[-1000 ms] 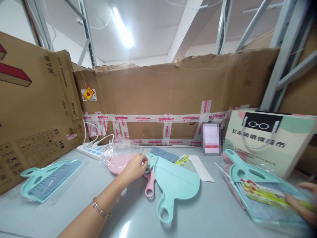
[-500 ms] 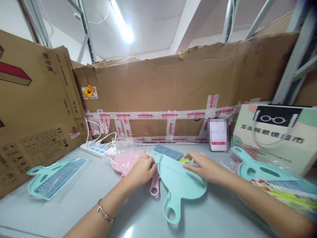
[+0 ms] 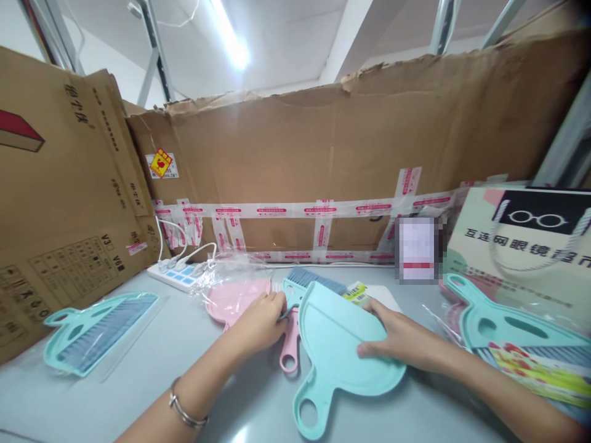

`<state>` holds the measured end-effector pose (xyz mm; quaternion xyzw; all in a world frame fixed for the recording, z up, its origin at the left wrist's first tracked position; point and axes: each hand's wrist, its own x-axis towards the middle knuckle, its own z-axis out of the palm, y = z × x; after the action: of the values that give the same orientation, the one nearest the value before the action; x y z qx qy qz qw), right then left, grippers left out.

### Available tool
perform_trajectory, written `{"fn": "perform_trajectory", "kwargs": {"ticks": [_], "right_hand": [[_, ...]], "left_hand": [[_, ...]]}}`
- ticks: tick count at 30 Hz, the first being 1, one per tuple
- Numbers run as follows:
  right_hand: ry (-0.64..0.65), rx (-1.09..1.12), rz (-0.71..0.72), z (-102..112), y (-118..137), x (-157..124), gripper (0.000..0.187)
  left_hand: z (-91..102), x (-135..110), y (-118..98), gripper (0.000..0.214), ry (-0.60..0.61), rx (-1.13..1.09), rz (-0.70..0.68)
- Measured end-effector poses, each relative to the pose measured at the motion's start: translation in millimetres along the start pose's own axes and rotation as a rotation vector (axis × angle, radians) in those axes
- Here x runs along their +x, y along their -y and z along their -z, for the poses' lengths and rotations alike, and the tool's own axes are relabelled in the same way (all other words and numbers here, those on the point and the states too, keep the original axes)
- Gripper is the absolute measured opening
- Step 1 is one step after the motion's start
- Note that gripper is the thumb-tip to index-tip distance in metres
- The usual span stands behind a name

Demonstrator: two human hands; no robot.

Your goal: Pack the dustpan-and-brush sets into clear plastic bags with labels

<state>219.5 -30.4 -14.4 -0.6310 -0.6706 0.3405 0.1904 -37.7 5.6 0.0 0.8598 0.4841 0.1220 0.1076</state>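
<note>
A mint-green dustpan [image 3: 344, 351] lies over the table in front of me, its ring handle toward me. My right hand [image 3: 385, 335] is closed on its right edge, thumb on top and the other fingers over the far side. My left hand [image 3: 265, 314] is closed at the handle end of a mint hand brush [image 3: 292, 294] with blue-grey bristles, partly hidden behind the dustpan. A pink handle [image 3: 289, 351] with a ring end sticks out beside my left fingers. Behind that hand lies a pink dustpan [image 3: 237, 298] under clear plastic.
On the left lies a wrapped mint dustpan with brush [image 3: 99, 332]. More wrapped sets [image 3: 512, 320] lie on the right, before a paper bag [image 3: 521, 246]. A power strip [image 3: 178, 275], a blurred-out phone [image 3: 418, 249] and a large cardboard box [image 3: 277, 160] stand at the back.
My right hand has moved from above the dustpan's far edge to grip its right side. The dustpan has shifted toward me and right, showing more of the brush. My left fingers now close on the brush handle.
</note>
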Motion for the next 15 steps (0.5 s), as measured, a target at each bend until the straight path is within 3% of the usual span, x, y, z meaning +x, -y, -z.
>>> {"fn": "perform_trajectory", "kwargs": {"ticks": [3,7,9,11,13,15], "right_hand": [[-0.053,0.137,0.014,8.0,-4.3,1.4,0.04],[-0.025,0.462,0.01,31.8,-11.6,3.1,0.04],[-0.117,0.649,0.008,41.6,-10.1,2.9,0.04],[-0.349,0.846,0.034,42.8,-3.1,1.4,0.039],[-0.533,1.02,0.122,32.6,8.8,-2.3,0.038],[-0.505,1.092,0.217,13.3,22.6,-8.2,0.039]], "left_hand": [[1.4,0.3,7.5,0.012,-0.001,0.042,0.027],[2.4,2.4,16.4,0.014,-0.021,0.065,0.051],[5.1,3.5,15.6,0.014,-0.067,-0.005,0.052],[9.5,3.9,9.6,0.018,-0.161,-0.153,0.056],[12.7,2.9,-1.3,0.027,-0.18,-0.41,0.067],[11.3,0.6,-15.4,0.039,-0.083,-0.759,0.033]]}}
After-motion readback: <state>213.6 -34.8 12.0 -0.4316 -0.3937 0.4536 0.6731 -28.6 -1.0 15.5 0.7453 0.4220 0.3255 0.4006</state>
